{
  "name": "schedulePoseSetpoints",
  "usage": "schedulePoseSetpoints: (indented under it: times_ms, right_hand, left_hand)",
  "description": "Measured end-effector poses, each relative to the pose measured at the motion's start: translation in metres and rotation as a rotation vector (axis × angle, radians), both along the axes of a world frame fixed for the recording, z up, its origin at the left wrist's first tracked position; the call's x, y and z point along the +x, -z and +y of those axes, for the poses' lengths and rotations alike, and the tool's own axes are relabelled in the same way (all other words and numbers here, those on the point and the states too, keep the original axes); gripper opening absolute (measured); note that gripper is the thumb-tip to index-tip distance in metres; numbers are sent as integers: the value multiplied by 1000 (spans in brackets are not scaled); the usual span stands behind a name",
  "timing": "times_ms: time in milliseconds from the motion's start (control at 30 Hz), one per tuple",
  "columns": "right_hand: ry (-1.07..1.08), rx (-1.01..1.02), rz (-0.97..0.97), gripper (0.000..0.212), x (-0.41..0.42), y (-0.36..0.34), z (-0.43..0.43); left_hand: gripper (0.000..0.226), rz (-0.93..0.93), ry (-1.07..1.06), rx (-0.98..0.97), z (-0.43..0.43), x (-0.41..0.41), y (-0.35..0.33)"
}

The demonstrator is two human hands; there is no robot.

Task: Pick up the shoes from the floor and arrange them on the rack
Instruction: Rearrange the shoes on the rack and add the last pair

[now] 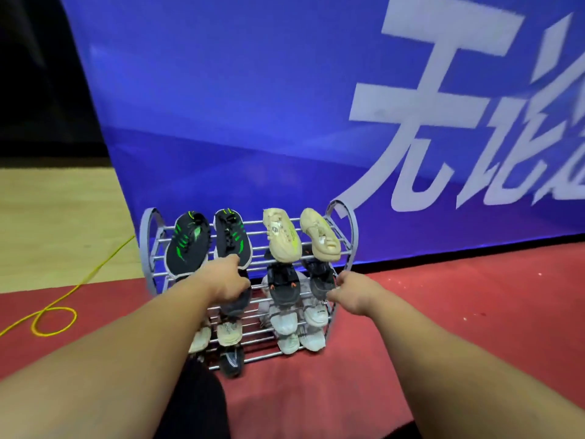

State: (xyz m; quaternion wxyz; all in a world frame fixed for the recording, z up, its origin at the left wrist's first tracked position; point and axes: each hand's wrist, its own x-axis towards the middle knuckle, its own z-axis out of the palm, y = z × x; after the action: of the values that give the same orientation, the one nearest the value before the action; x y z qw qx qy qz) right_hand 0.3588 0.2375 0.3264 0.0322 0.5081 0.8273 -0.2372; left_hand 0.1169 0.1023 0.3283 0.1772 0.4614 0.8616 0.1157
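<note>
A grey metal shoe rack (347,231) with several tiers stands on the red carpet against a blue banner. Its top tier carries two black-and-green shoes (186,245) on the left and two beige shoes (283,237) on the right. My left hand (223,282) grips a dark shoe (235,304) at the left of the second tier. My right hand (349,293) pinches the heel of a dark grey shoe with orange marks (319,278) at the right of that tier; its twin (283,285) lies beside it. White and cream shoes (286,323) fill the lower tiers.
A black-and-white shoe (231,359) lies at the rack's bottom left. A yellow cable (53,321) loops on the carpet and wooden floor to the left. The blue banner (253,106) rises right behind the rack. Red carpet (459,312) stretches to the right.
</note>
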Motion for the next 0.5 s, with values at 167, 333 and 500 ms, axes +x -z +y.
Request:
schedulePoseSetpoints:
  times_ms: [167, 333, 500]
  right_hand:
    - [-40, 121, -5, 48, -10, -69, -38]
    - [-85, 229, 29, 51, -21, -120, -62]
    - [-145, 338, 30, 54, -35, -157, -79]
  left_hand:
    - [46, 33, -20, 92, -42, -11, -70]
    - [43, 100, -52, 154, -73, -18, -117]
    - [60, 122, -64, 221, -88, -14, -156]
